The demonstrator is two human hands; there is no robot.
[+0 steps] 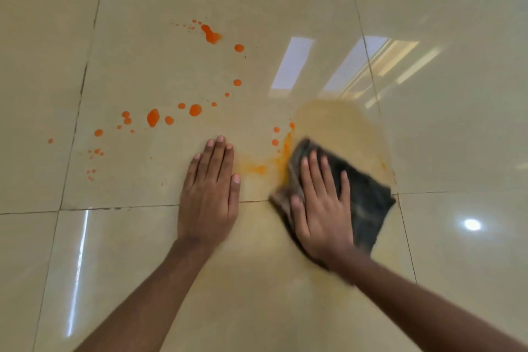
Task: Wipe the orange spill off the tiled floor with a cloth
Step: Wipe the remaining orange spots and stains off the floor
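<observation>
Orange drops (153, 117) lie scattered over the glossy beige tiled floor (160, 66), from the far centre to the left. A pale orange smear (337, 123) spreads on the tile beyond a dark grey cloth (368, 200). My right hand (321, 203) presses flat on that cloth, fingers spread; the cloth looks blurred. Thicker orange streaks (258, 169) lie between my hands. My left hand (210, 188) rests palm-down on the bare tile, left of the cloth, holding nothing.
Dark grout lines (120, 208) cross the floor under my hands and run away on both sides. Bright window and lamp reflections (351, 66) shine on the tiles to the right.
</observation>
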